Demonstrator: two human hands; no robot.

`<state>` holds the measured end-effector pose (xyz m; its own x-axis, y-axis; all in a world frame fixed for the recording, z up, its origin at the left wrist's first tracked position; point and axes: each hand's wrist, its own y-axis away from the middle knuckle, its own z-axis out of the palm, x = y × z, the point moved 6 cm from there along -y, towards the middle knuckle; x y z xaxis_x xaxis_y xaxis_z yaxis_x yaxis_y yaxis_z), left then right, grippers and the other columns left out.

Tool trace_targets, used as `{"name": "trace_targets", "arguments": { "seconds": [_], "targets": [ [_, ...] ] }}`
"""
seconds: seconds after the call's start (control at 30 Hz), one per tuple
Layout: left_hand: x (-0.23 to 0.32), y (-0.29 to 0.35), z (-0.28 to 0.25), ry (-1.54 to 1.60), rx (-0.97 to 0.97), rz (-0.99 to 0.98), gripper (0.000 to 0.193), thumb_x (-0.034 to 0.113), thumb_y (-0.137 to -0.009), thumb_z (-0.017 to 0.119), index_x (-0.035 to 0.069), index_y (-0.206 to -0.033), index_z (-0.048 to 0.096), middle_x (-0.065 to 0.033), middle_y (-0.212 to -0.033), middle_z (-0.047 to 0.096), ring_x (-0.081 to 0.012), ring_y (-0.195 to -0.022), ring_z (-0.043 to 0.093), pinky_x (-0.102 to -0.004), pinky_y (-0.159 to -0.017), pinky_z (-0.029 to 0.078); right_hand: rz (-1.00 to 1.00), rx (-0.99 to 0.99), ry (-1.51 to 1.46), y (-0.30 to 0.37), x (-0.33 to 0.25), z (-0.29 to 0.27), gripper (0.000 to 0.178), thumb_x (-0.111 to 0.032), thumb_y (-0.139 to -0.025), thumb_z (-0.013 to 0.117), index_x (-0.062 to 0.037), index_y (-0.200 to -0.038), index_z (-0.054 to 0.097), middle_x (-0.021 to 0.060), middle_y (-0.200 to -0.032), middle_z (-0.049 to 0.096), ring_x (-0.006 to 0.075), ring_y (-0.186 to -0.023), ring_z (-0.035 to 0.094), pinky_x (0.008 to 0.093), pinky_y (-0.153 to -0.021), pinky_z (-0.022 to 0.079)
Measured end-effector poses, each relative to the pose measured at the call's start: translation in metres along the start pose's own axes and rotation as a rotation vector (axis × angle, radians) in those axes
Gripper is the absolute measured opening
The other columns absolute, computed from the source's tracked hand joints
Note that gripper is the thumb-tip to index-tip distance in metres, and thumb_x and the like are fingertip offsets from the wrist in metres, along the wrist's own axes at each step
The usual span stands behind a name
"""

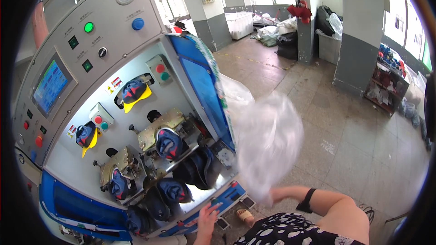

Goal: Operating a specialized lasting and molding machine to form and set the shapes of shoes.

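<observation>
Our right hand (276, 194) is closed around the gathered lower end of a clear plastic bag (270, 140), which puffs up above it, blurred, in front of the floor (336, 131); the exact set of the fingers is too smeared for us to tell. A dark band (307, 199) circles our right arm. Our left hand (206, 218) stands loosely open, fingers spread, near the front edge of the machine (106, 13); we see nothing gripped in it, and cannot tell whether it touches that edge.

Just beyond our left hand, a row of dark caps (156, 203) lies along the metal worktop (198, 194), with a blue-and-red cap (175, 190) among them. Behind the row, two more blue caps sit at the metal fixtures (161, 127), one at each. Higher on the back wall, we see two caps with yellow brims (137, 100), each near a small box with a red and a green button. On the grey panel to our left, a screen (51, 85) is lit and a round green lamp (89, 27) glows.
</observation>
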<state>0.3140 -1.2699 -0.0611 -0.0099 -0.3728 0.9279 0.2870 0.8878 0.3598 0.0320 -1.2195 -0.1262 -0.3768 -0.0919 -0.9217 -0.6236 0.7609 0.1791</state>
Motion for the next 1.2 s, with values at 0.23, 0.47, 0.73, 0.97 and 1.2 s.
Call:
{"name": "trace_targets", "arguments": {
  "seconds": [0.23, 0.47, 0.73, 0.97, 1.2],
  "targets": [
    [-0.077, 0.03, 0.142, 0.031, -0.364, -0.296, 0.048, 0.015, -0.094, 0.054, 0.002, -0.138, 0.039, -0.0155, -0.127, 0.058, -0.024, -0.108, 0.061, -0.0383, -0.09, 0.05, -0.207, -0.177, 0.147, 0.029, -0.069, 0.111, 0.034, -0.031, -0.093, 0.059, -0.0028, -0.112, 0.064, 0.0168, -0.112, 0.064, 0.0245, -0.102, 0.059, 0.0369, -0.093, 0.045],
    [-0.06, 0.013, 0.147, 0.358, -0.247, -0.33, 0.039, 0.019, -0.095, 0.048, -0.004, -0.126, 0.055, -0.017, -0.121, 0.063, -0.0262, -0.109, 0.062, -0.042, -0.096, 0.048, 0.294, 0.061, 0.163, 0.123, -0.109, -0.019, 0.036, -0.036, -0.085, 0.065, -0.0017, -0.094, 0.07, 0.0202, -0.088, 0.069, 0.0322, -0.08, 0.065, 0.0416, -0.076, 0.051],
    [-0.012, -0.058, 0.273, 0.499, -0.647, -0.461, 0.036, 0.016, -0.093, 0.049, -0.001, -0.124, 0.058, -0.0111, -0.117, 0.065, -0.0217, -0.109, 0.062, -0.037, -0.098, 0.047, -0.068, 0.45, -0.169, 0.142, -0.052, -0.122, 0.056, -0.033, -0.068, 0.084, -0.0029, -0.113, 0.067, 0.014, -0.116, 0.066, 0.0255, -0.111, 0.061, 0.0377, -0.099, 0.046],
    [0.039, -0.177, 0.29, 0.551, -0.631, -0.179, 0.038, 0.024, -0.099, 0.05, 0.005, -0.131, 0.055, -0.0063, -0.127, 0.058, -0.0154, -0.119, 0.054, -0.0297, -0.098, 0.044, -0.222, 0.363, 0.265, 0.085, 0.064, -0.287, 0.045, -0.015, -0.089, 0.063, -0.0022, -0.13, 0.053, 0.0134, -0.129, 0.055, 0.0274, -0.121, 0.051, 0.0411, -0.104, 0.039],
    [-0.081, -0.015, -0.014, 0.946, 1.34, 0.215, 0.027, 0.027, -0.094, 0.05, 0.002, -0.096, 0.057, -0.0116, -0.08, 0.058, -0.0264, -0.069, 0.056, -0.041, -0.059, 0.046, -0.142, 0.788, -0.076, 0.092, 0.135, -0.539, 0.058, -0.011, -0.087, 0.064, 0.0017, -0.139, 0.041, 0.0171, -0.138, 0.048, 0.0293, -0.124, 0.049, 0.0411, -0.105, 0.04]
  ]
}}
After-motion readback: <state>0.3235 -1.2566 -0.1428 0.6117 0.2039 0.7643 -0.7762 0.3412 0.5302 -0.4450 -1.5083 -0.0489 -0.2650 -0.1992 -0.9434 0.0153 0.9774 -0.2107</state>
